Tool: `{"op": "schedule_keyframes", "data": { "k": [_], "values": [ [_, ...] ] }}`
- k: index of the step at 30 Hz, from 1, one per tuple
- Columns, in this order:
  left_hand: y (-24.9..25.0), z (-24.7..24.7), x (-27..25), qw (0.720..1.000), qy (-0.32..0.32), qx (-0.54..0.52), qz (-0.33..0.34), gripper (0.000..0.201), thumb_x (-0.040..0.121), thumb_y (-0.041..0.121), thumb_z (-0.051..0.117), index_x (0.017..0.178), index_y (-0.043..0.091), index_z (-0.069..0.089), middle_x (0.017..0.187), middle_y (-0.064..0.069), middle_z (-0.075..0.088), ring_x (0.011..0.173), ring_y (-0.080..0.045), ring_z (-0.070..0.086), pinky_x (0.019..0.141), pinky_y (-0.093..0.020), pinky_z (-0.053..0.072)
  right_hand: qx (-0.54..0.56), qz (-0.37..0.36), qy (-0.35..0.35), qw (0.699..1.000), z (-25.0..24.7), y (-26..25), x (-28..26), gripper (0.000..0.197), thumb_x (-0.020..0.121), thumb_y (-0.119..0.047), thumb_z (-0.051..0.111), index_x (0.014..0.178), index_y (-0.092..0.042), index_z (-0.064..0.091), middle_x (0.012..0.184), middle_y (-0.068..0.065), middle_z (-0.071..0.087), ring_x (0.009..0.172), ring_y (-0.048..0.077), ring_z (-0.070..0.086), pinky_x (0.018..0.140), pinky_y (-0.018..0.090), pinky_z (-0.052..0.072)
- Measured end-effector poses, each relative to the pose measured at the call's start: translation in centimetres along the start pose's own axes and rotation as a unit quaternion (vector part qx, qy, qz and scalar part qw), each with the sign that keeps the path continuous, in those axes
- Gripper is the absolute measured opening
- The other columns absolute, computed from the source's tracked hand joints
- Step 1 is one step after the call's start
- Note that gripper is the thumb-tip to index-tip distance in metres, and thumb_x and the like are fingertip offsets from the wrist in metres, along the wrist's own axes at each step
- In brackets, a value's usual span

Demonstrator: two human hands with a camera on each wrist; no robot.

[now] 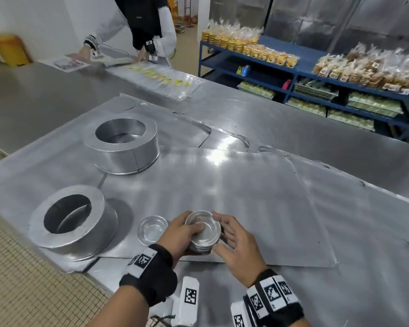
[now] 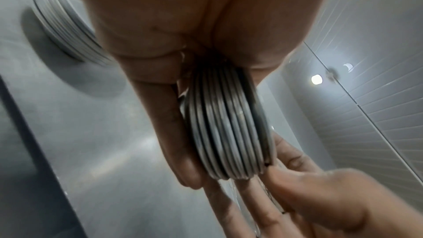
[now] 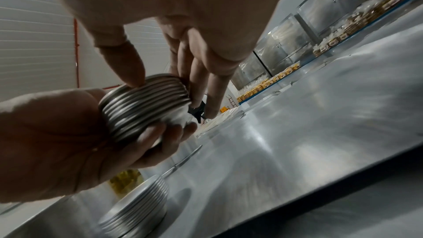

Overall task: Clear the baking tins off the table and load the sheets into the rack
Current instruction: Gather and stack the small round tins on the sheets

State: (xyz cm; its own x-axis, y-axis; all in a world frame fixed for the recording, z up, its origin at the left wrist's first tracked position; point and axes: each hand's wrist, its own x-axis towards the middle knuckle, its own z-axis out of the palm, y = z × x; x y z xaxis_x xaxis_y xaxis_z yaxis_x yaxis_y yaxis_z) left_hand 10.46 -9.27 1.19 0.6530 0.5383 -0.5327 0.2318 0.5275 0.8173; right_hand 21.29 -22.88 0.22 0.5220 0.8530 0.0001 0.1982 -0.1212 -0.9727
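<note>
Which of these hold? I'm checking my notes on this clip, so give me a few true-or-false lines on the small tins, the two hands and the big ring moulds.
1. The left hand holds a nested stack of small tins. True.
2. The right hand is closed in a fist around a tin of its own. False: its fingers are spread, touching the side of the held stack.
3. A second stack of small tins sits on the table left of the held one. True.
4. Three large ring moulds stand on the table. False: two, the near ring mould and the far ring mould.
</note>
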Motion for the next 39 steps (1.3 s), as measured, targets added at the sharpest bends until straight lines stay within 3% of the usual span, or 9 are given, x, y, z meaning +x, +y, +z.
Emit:
{"op": "schedule_keyframes", "data": {
  "k": [6,8,11,15,20,25,28,34,39],
  "values": [
    [0.0,-4.1,-1.7,0.998,0.056,-0.036,-0.011,0.018,0.091,-0.004,0.057,0.105,0.004,0.065,0.09,-0.019,0.062,0.08,-0.035,0.062,0.076,-0.066,0.055,0.026,0.003,-0.068,0.997,3.4,-0.8,2.1,0.047,0.074,-0.006,0.058,0.119,-0.02,0.06,0.118,-0.004,0.07,0.116,0.009,0.064,0.1,0.027,0.049],
    [-0.1,-5.6,-2.2,0.996,0.078,-0.046,-0.005,0.021,0.09,-0.005,0.054,0.103,0.007,0.065,0.089,-0.018,0.062,0.078,-0.032,0.062,0.072,-0.063,0.056,0.034,0.026,-0.072,0.997,4.5,-0.3,3.2,0.047,0.073,-0.003,0.052,0.117,-0.019,0.062,0.117,-0.003,0.071,0.115,0.009,0.064,0.1,0.029,0.05],
    [-0.3,-7.8,-3.0,0.992,0.113,-0.057,-0.005,0.032,0.088,-0.007,0.051,0.109,0.01,0.069,0.091,-0.017,0.065,0.077,-0.029,0.063,0.067,-0.054,0.06,-0.004,0.062,-0.052,0.997,6.2,0.7,5.1,0.032,0.081,-0.01,0.057,0.109,-0.021,0.067,0.109,-0.005,0.072,0.102,0.008,0.068,0.096,0.034,0.054],
    [-0.7,-10.5,-4.0,0.987,0.154,-0.048,0.003,0.035,0.086,-0.009,0.048,0.101,0.01,0.073,0.088,-0.018,0.067,0.08,-0.031,0.063,0.081,-0.065,0.055,-0.156,0.089,-0.066,0.982,8.3,1.8,7.2,0.028,0.089,-0.015,0.06,0.116,-0.021,0.067,0.113,-0.006,0.068,0.094,0.004,0.064,0.082,0.013,0.05],
    [-1.2,-12.5,-5.4,0.983,0.172,-0.063,-0.004,0.04,0.086,-0.01,0.043,0.101,0.01,0.074,0.089,-0.022,0.067,0.08,-0.037,0.063,0.076,-0.07,0.053,-0.208,0.127,-0.086,0.966,10.6,2.5,8.9,0.033,0.086,-0.024,0.07,0.116,-0.013,0.067,0.106,0.001,0.069,0.097,0.013,0.066,0.093,0.023,0.05],
    [-2.0,-13.8,-6.1,0.98,0.181,-0.079,-0.013,0.036,0.086,-0.012,0.042,0.105,0.004,0.068,0.092,-0.024,0.062,0.077,-0.037,0.063,0.075,-0.069,0.054,-0.201,0.162,-0.072,0.963,12.9,3.3,9.6,0.011,0.077,-0.021,0.072,0.082,-0.012,0.074,0.078,0.006,0.074,0.071,0.023,0.072,0.07,0.041,0.061],
    [-2.4,-14.4,-6.2,0.979,0.187,-0.083,-0.022,0.034,0.085,-0.012,0.045,0.105,0.005,0.068,0.094,-0.024,0.062,0.078,-0.039,0.064,0.075,-0.066,0.056,-0.146,0.2,-0.049,0.968,13.6,2.8,9.7,0.003,0.08,-0.009,0.071,0.081,-0.006,0.072,0.078,0.014,0.071,0.06,0.028,0.072,0.058,0.042,0.062],
    [-2.5,-14.6,-5.6,0.984,0.164,-0.063,-0.022,0.032,0.087,-0.012,0.049,0.108,0.005,0.066,0.098,-0.027,0.063,0.081,-0.041,0.065,0.076,-0.063,0.057,-0.065,0.239,-0.018,0.969,13.0,2.2,9.0,0.012,0.082,0.001,0.07,0.075,-0.008,0.065,0.08,0.016,0.067,0.065,0.034,0.072,0.057,0.047,0.061],
    [-2.1,-13.6,-4.6,0.99,0.133,-0.047,-0.014,0.034,0.09,-0.014,0.048,0.112,0.007,0.064,0.101,-0.022,0.064,0.082,-0.036,0.065,0.067,-0.054,0.061,-0.025,0.252,0.036,0.967,10.9,2.0,7.6,0.009,0.084,0.001,0.069,0.081,-0.007,0.066,0.082,0.014,0.067,0.065,0.031,0.071,0.055,0.04,0.061]
  ]
}}
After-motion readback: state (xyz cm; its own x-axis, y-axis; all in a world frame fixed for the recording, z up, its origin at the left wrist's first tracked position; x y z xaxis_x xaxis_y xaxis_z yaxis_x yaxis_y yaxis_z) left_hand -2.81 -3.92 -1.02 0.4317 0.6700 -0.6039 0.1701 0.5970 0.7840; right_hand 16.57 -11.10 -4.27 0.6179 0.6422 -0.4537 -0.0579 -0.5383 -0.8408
